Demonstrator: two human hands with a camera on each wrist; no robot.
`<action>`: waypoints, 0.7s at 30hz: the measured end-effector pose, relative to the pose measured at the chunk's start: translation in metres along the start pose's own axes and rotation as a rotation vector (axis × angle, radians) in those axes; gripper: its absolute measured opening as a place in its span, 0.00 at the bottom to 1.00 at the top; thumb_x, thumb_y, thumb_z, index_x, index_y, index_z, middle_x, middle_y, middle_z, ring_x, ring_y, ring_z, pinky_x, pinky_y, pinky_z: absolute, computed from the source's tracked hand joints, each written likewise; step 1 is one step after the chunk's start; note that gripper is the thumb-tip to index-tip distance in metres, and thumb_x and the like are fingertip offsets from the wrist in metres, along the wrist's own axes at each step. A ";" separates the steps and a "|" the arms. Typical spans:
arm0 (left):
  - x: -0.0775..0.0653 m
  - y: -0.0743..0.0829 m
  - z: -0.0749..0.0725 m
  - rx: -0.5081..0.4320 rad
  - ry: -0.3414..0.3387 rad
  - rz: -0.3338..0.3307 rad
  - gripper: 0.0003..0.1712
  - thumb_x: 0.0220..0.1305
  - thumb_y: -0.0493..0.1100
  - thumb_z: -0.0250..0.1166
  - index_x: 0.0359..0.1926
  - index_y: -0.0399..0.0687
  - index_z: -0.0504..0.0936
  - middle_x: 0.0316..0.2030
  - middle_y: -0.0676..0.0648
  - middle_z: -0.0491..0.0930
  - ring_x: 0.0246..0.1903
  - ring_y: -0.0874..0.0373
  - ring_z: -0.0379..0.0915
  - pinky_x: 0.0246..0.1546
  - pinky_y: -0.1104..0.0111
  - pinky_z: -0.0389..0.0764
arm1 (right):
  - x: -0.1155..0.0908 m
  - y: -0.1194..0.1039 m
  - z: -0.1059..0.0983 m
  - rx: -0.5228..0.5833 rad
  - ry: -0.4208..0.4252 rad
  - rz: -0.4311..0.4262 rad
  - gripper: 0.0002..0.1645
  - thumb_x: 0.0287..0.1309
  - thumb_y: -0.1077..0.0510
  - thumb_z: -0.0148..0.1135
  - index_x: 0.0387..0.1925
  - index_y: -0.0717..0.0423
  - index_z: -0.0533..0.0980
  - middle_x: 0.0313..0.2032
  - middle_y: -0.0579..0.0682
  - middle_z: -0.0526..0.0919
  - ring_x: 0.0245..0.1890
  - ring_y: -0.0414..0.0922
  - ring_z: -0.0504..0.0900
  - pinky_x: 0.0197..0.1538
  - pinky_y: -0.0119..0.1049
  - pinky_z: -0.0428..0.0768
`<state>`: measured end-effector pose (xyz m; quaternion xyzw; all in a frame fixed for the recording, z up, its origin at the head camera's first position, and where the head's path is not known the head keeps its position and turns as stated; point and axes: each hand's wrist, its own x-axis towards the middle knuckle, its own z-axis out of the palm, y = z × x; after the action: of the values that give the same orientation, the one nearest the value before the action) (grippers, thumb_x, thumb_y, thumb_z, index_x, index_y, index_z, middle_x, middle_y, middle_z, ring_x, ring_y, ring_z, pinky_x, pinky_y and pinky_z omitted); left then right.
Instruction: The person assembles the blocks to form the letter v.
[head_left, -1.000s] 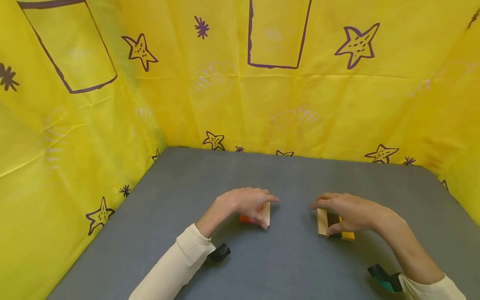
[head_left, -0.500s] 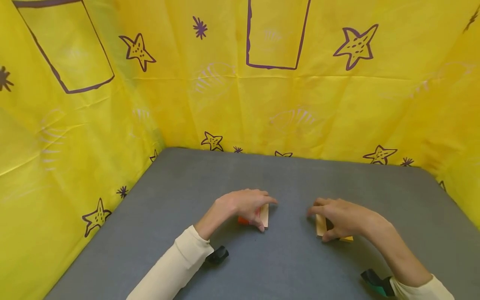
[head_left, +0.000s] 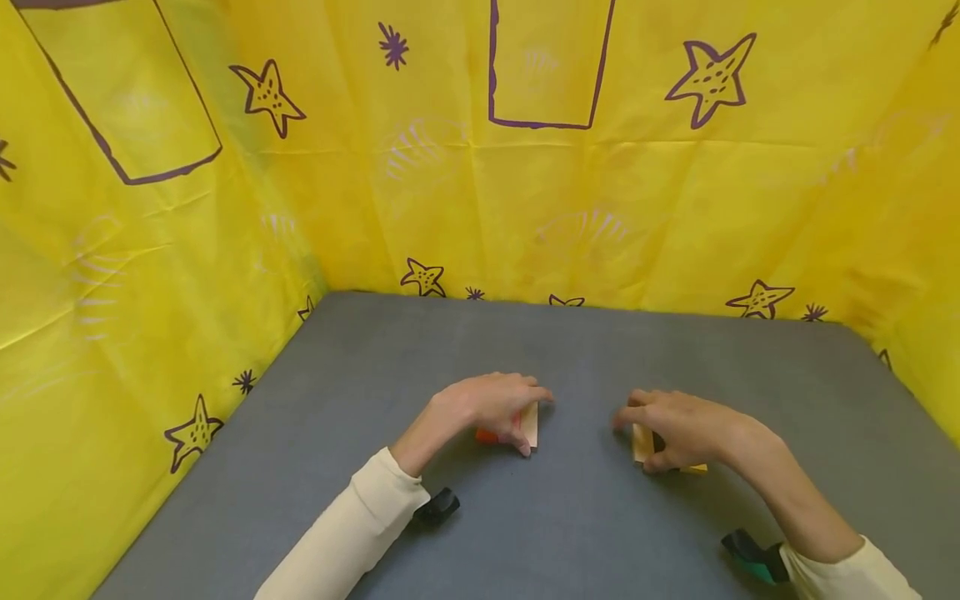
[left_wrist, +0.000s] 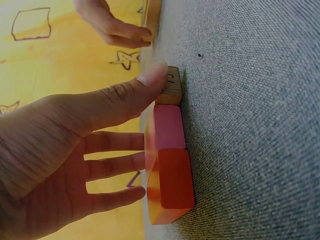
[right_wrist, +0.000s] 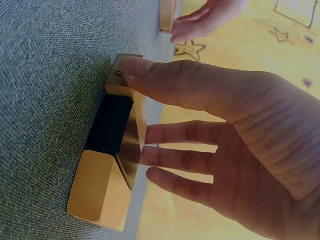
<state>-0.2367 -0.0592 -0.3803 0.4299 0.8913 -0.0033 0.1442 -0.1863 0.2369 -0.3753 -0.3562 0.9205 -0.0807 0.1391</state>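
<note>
In the head view, my left hand (head_left: 487,402) arches over a row of small blocks. Its thumb touches the near end of a plain wooden block (left_wrist: 172,86), and the index finger reaches past the far end. Beside it lie a pink block (left_wrist: 170,126) and an orange-red block (left_wrist: 176,177), the other fingers extended along their far side. My right hand (head_left: 697,429) spans a second plain wooden block (right_wrist: 119,79), thumb on its marked end. A black block (right_wrist: 110,125) and a yellow block (right_wrist: 92,187) continue that row, partly hidden from above.
Both rows lie on a grey cloth-covered table (head_left: 577,517), with a gap between them. Yellow cloth (head_left: 525,192) printed with starfish hangs at the back and sides. Dark straps (head_left: 438,506) show at both wrists.
My right hand has shifted slightly left, its thumb sliding from the black block to the wooden block's near end. The left hand and both rows stay nearly in place.
</note>
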 end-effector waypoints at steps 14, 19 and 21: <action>0.001 -0.002 0.000 -0.011 -0.025 0.000 0.44 0.59 0.59 0.78 0.74 0.59 0.72 0.59 0.51 0.80 0.49 0.59 0.76 0.58 0.62 0.80 | 0.003 -0.002 -0.002 -0.020 0.004 -0.010 0.26 0.51 0.49 0.82 0.52 0.38 0.81 0.48 0.44 0.79 0.42 0.42 0.78 0.46 0.45 0.81; 0.000 -0.001 0.000 -0.003 -0.014 0.003 0.44 0.59 0.59 0.78 0.74 0.59 0.72 0.59 0.52 0.80 0.49 0.60 0.76 0.59 0.62 0.80 | 0.000 -0.004 -0.004 -0.024 0.028 -0.022 0.24 0.53 0.48 0.81 0.51 0.37 0.81 0.46 0.41 0.78 0.41 0.41 0.77 0.45 0.44 0.80; -0.001 0.001 -0.001 0.002 -0.012 0.007 0.44 0.59 0.59 0.78 0.74 0.60 0.72 0.59 0.52 0.80 0.49 0.60 0.76 0.60 0.61 0.80 | -0.001 -0.005 -0.005 -0.029 0.034 -0.030 0.24 0.54 0.48 0.80 0.51 0.38 0.81 0.46 0.41 0.78 0.41 0.41 0.78 0.45 0.44 0.80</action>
<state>-0.2360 -0.0594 -0.3788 0.4333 0.8888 -0.0064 0.1492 -0.1835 0.2343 -0.3695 -0.3703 0.9184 -0.0756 0.1169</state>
